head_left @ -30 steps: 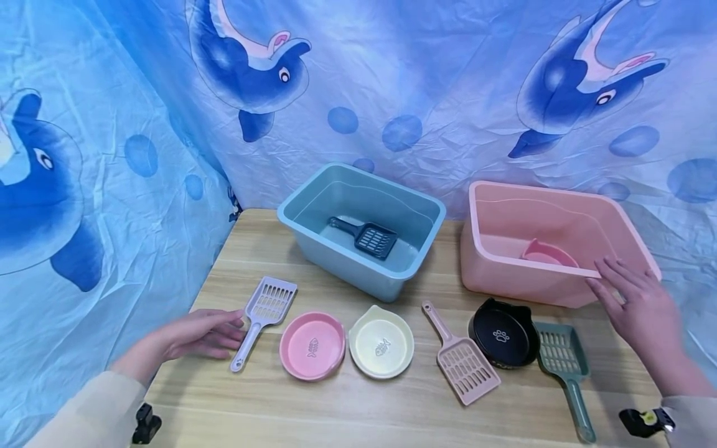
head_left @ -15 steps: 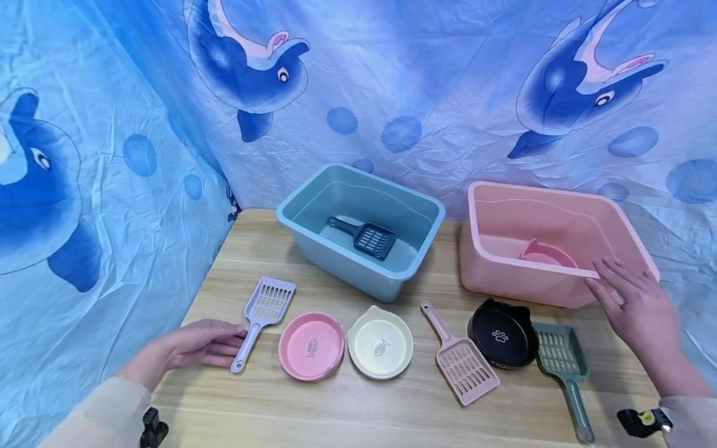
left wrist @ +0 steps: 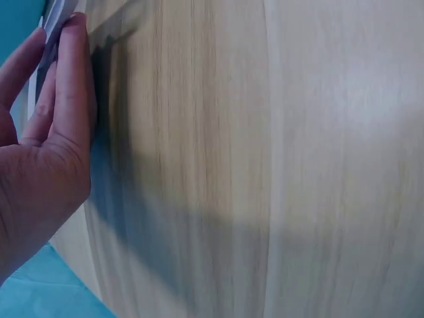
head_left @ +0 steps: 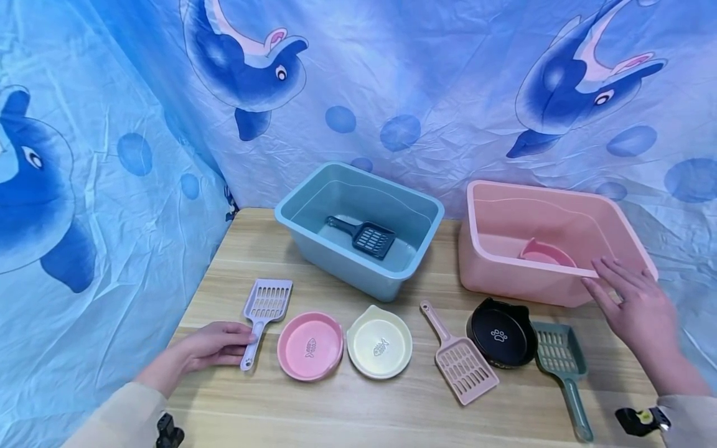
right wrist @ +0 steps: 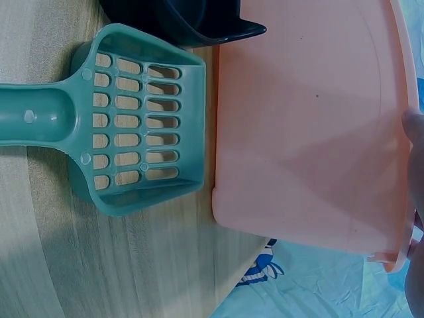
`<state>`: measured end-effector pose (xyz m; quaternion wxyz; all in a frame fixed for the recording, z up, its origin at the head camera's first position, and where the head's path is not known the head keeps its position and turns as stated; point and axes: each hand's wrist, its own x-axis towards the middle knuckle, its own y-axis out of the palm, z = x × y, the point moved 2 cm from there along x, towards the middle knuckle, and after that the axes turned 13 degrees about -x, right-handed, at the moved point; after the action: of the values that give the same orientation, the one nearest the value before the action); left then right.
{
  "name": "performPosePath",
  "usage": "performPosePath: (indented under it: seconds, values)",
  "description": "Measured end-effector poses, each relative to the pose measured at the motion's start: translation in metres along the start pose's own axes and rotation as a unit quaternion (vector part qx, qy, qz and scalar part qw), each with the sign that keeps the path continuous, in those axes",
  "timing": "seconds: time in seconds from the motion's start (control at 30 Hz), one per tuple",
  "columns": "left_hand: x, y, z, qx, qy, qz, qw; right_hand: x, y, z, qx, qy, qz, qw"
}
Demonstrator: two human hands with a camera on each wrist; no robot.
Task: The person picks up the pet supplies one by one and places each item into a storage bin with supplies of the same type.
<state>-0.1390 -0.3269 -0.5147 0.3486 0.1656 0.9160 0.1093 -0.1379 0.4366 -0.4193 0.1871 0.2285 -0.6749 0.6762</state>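
At the left of the table, my left hand [head_left: 215, 345] pinches the handle of a lavender litter scoop [head_left: 257, 327]. In the left wrist view the thumb and fingers of that hand [left wrist: 56, 149] lie on either side of the scoop [left wrist: 59, 20], mostly out of frame. My right hand [head_left: 641, 308] rests on the front rim of a pink litter box [head_left: 521, 278], fingers loosely extended over the edge. A small pink bowl [head_left: 549, 254] lies inside that box. In the right wrist view only part of the hand [right wrist: 416, 172] shows at the rim.
A blue litter box [head_left: 342, 258] holds a dark scoop [head_left: 354, 229]. Along the table lie a pink bowl [head_left: 310, 364], a cream bowl [head_left: 381, 364], a dusty-pink scoop [head_left: 447, 337], a black bowl [head_left: 500, 351] and a green scoop [head_left: 572, 398]. Dolphin-printed cloth [head_left: 426, 74] hangs behind.
My left hand has moved right onto the lavender scoop's handle and taken hold. The scoop has turned slightly, its handle end shifting right. My right hand has stayed on the box rim.
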Motion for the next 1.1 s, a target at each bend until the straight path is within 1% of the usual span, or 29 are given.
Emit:
performPosePath:
  seconds: [0.1, 0.23, 0.33, 0.47, 0.57, 0.63, 0.77, 0.87, 0.97, 1.03, 1.1]
  values:
    - [0.001, 0.002, 0.000, -0.008, 0.008, -0.008, 0.9999, 0.000, -0.001, 0.000, 0.003, 0.002, 0.002, 1.0000]
    - [0.001, 0.001, -0.003, -0.010, 0.027, -0.011, 0.9995, 0.000, -0.001, 0.000, 0.006, 0.003, 0.004, 1.0000]
    - [-0.002, 0.001, -0.008, -0.008, 0.040, -0.006, 0.9992, 0.000, -0.001, 0.001, 0.006, 0.000, 0.001, 1.0000]
    - [-0.011, 0.002, -0.020, -0.009, 0.052, -0.002, 0.9986, 0.001, -0.001, 0.001, 0.010, -0.006, -0.012, 0.9999]
    - [-0.022, 0.002, -0.034, -0.005, 0.065, 0.005, 0.9979, 0.001, -0.001, 0.001, 0.009, -0.009, -0.017, 0.9998]
    - [-0.031, 0.002, -0.048, 0.002, 0.073, 0.008, 0.9973, 0.001, -0.001, 0.001, 0.004, -0.008, -0.014, 0.9999]
    - [-0.051, 0.005, -0.086, 0.040, 0.097, 0.011, 0.9944, 0.000, -0.001, 0.000, 0.001, -0.007, -0.016, 0.9998]
    - [-0.065, 0.011, -0.119, 0.087, 0.112, -0.004, 0.9899, -0.001, 0.000, -0.001, -0.003, -0.003, -0.011, 0.9999]
    - [-0.075, 0.022, -0.150, 0.133, 0.119, -0.037, 0.9832, -0.001, 0.000, -0.001, -0.009, 0.001, -0.004, 1.0000]
    - [-0.078, 0.032, -0.170, 0.166, 0.123, -0.058, 0.9767, -0.001, 0.000, 0.000, -0.009, 0.000, -0.007, 0.9999]
    - [-0.077, 0.044, -0.189, 0.197, 0.126, -0.073, 0.9696, -0.001, 0.000, 0.000, -0.009, 0.000, -0.008, 0.9999]
